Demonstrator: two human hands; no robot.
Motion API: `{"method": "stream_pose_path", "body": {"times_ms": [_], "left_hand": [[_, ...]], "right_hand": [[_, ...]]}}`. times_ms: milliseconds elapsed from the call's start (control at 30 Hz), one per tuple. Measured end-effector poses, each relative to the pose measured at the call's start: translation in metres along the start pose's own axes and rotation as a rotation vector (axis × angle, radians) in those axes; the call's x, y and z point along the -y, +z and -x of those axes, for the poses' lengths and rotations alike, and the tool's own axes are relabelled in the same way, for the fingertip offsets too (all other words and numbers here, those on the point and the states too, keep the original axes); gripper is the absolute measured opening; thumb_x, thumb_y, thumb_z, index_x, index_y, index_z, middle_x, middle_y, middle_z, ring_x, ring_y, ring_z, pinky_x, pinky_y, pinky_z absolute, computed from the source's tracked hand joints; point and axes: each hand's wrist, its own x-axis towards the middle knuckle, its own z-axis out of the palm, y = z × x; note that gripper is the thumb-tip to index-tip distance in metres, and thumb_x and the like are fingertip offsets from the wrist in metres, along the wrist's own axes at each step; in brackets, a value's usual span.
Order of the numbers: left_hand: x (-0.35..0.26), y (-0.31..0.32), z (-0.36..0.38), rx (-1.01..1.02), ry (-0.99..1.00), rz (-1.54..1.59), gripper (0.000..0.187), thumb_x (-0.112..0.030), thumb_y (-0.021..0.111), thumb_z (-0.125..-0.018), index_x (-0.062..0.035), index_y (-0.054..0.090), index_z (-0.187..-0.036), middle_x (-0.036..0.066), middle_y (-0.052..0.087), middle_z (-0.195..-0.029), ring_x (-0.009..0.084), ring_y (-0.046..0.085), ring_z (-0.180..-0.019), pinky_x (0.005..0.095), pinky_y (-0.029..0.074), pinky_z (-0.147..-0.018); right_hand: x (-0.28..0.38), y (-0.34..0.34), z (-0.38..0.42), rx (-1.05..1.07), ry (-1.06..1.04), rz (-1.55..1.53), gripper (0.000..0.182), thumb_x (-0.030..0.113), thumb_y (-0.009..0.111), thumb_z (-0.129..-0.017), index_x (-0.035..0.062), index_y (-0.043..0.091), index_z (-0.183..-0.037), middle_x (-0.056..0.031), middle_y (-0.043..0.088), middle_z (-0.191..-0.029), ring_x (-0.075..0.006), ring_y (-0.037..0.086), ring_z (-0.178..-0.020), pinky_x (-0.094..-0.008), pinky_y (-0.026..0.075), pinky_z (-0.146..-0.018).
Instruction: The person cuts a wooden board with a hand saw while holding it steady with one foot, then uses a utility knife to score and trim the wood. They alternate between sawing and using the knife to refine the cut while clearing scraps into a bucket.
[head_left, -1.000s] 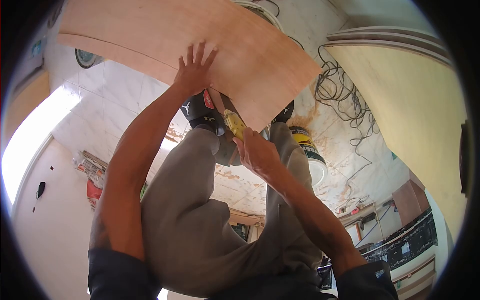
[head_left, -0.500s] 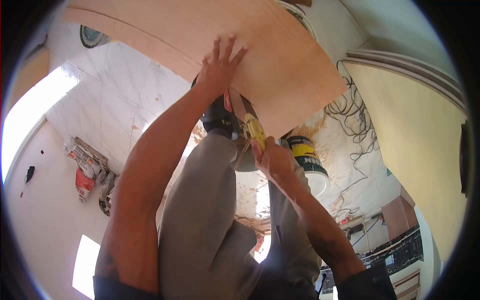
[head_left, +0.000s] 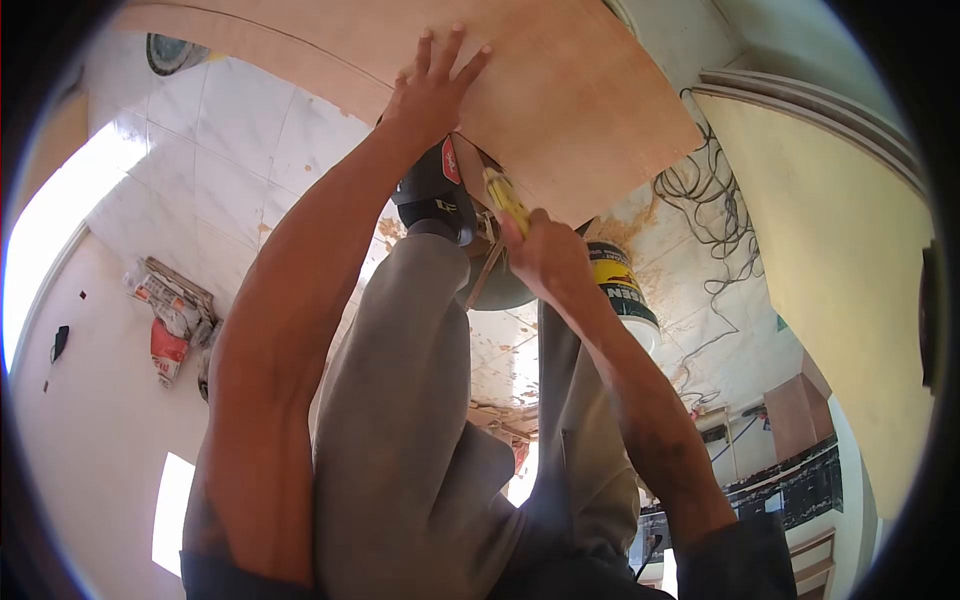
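A large thin plywood sheet (head_left: 570,110) spans the top of the view. My left hand (head_left: 432,95) lies flat on it near its near edge, fingers spread. In my right hand (head_left: 550,258) is a yellow-handled tool (head_left: 507,200), gripped at its rear end. The tool's front points at a narrow gap in the sheet's near edge; its working end is hidden. A wooden strip (head_left: 474,165) shows beside that gap. Just below my left hand, my black shoe (head_left: 437,195) with a red patch sits at the sheet's edge.
Right of my right hand stands a paint bucket (head_left: 622,285) with a yellow and dark label. Tangled cable (head_left: 705,220) and sawdust lie on the tiled floor. A pale panel (head_left: 830,240) leans at the right. Bags and scraps (head_left: 170,320) lie at the left, and a round tub (head_left: 172,53) sits farther up.
The scene has shifted upward slightly in view. My right hand and the yellow-handled tool have moved forward toward the sheet. My left hand stays spread on the plywood.
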Motion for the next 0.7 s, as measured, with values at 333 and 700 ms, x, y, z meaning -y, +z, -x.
{"method": "stream_pose_path", "body": {"times_ms": [333,700], "left_hand": [[-0.004,-0.001,0.0,0.003,-0.026,0.028,0.111,-0.012,0.082,-0.072,-0.0383,0.018,-0.159,0.006,0.002,-0.169,0.0467,0.015,-0.151,0.0638,0.051,-0.1],[-0.002,0.003,-0.001,0.009,-0.05,-0.04,0.111,-0.015,0.082,-0.077,-0.0405,0.013,-0.16,0.005,0.003,-0.169,0.0423,0.014,-0.152,0.0603,0.052,-0.1]], "right_hand": [[0.003,-0.082,0.12,0.198,0.119,-0.002,0.055,0.051,0.055,-0.1,-0.0028,0.058,-0.088,-0.0219,0.063,-0.058,-0.0402,0.067,-0.054,-0.0475,0.055,-0.051],[0.009,0.014,-0.048,-0.002,-0.032,-0.064,0.064,0.054,0.044,-0.102,-0.0057,0.063,-0.089,-0.0298,0.066,-0.071,-0.0487,0.068,-0.07,-0.053,0.055,-0.067]]}}
